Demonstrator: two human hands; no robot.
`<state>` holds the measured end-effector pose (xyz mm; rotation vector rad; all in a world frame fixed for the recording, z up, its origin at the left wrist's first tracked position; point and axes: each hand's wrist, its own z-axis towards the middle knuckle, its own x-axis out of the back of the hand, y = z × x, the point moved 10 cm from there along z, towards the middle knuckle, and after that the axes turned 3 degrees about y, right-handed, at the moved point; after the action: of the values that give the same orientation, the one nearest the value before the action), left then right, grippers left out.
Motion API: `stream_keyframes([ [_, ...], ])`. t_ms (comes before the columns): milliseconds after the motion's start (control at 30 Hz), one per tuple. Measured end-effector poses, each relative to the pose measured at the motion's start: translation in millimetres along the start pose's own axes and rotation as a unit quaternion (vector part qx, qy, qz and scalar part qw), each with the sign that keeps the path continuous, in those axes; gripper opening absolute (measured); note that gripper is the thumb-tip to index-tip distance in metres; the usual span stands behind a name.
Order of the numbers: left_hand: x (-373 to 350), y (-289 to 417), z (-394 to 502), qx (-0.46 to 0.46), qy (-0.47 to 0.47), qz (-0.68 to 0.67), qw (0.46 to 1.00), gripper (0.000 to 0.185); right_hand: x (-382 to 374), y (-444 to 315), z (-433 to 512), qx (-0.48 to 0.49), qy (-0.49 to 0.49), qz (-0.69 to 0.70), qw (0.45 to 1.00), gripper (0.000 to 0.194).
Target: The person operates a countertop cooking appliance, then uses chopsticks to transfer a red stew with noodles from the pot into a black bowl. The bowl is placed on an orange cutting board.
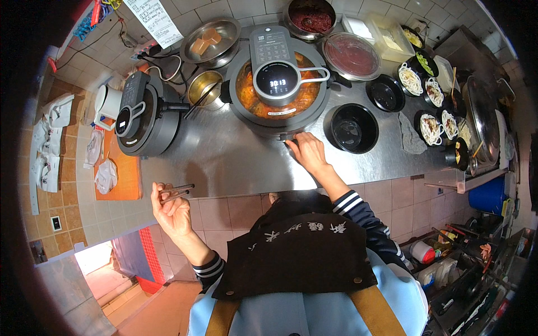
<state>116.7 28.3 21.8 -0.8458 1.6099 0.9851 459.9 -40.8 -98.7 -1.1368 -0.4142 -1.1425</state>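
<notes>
My left hand (174, 214) is raised in front of the steel counter (218, 164) and holds a pair of chopsticks (178, 190), their tips pointing right. My right hand (311, 153) reaches over the counter, its fingertips at the front base of a grey electric cooker (237, 98). Whether they grip a small part there I cannot tell. Through the cooker's glass lid (252, 90) shows food in orange-red sauce. A lit digital display (276, 80) sits on the lid. Right of the cooker stands a black bowl (354, 128) with a little moisture inside.
A second grey cooker (157, 126) stands left, beside a metal pot (206, 90) with dark sticks across it. Steel bowls (210, 42) line the back. Several black bowls of noodles (431, 128) and a grey cloth (410, 134) lie right. White plastic bags (106, 176) rest on an orange board.
</notes>
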Motion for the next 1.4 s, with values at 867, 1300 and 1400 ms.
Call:
stream_keyframes([
  [867, -1.5, -0.2, 6.7, -0.018, 0.035, 0.012, 0.999, 0.028, 3.0, -0.8, 1.0, -0.004, 0.005, 0.006, 1.0, 0.026],
  [1300, -0.2, -1.1, 11.0, -0.018, 0.04, 0.01, 0.999, 0.027, 1.5, 0.3, 0.6, -0.007, 0.005, 0.01, 1.0, 0.026],
  [1400, 1.8, 0.4, 11.2, -0.024, 0.046, 0.013, 0.999, 0.028, 1.3, 0.8, 0.6, -0.009, 0.006, 0.014, 1.0, 0.026],
])
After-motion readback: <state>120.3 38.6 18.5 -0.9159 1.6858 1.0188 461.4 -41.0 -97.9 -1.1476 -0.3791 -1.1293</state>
